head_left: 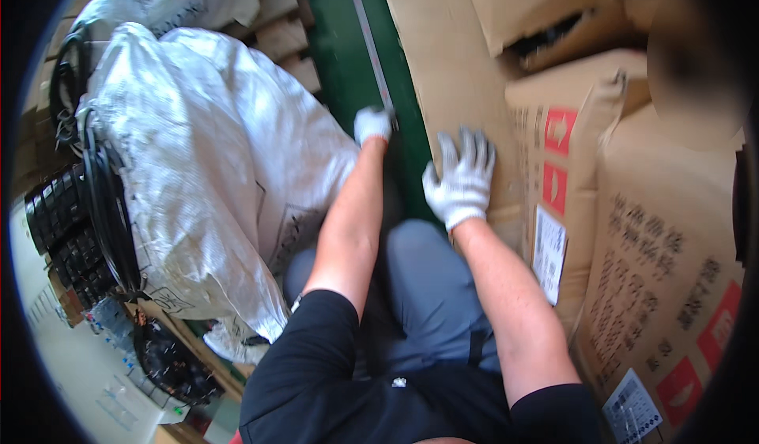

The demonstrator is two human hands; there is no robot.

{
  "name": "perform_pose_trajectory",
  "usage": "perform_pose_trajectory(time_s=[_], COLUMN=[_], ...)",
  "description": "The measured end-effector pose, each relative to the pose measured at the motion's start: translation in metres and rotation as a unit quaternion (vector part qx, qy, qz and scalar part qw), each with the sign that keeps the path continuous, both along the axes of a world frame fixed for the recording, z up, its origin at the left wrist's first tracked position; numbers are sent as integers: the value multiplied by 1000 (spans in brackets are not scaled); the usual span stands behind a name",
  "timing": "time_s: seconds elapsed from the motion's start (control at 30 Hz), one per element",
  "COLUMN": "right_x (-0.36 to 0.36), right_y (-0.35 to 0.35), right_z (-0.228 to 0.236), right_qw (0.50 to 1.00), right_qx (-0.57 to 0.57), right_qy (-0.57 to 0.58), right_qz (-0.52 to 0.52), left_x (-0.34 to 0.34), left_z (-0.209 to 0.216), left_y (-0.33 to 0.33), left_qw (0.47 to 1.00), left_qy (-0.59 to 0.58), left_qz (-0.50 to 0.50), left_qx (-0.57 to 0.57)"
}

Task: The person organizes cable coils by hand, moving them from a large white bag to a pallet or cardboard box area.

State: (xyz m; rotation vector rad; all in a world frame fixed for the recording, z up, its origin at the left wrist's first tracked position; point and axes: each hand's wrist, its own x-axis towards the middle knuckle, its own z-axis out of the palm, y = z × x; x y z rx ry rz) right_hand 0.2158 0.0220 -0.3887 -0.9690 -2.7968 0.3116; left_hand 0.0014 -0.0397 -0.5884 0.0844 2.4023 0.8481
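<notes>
My left hand (pixel 373 126), in a white knit glove, is closed above the green floor between a white woven sack and a cardboard box. A small dark thing shows at its fingers, too blurred to name. A pale narrow strip (pixel 366 37) runs from the top of the view down to this hand; I cannot tell whether the hand holds it. My right hand (pixel 463 177), also gloved, lies on the near end of the brown cardboard box (pixel 443 56), fingers spread. The full white sack (pixel 213 128) stands close against my left forearm.
Large cardboard boxes (pixel 632 167) with red labels line the right side, one with a torn opening. At left are coils of black cable (pixel 107 207) and stacked black parts (pixel 67 222). Wooden pallets (pixel 285 21) lie behind the sack, beside the green floor (pixel 328 56).
</notes>
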Motion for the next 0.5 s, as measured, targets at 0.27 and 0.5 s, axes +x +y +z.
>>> perform_pose_trajectory(time_s=[0.27, 0.5], right_x=[5, 1], right_y=[-12, -11], right_z=[3, 6], right_qw=[1000, 999], right_qx=[1, 5], right_qy=[-30, -32], right_qz=[7, 8], left_x=[4, 2], left_z=[23, 25], left_y=[-9, -6], left_qw=[996, 996], left_qy=[-87, -75], left_qz=[9, 34], left_qx=[-37, -35])
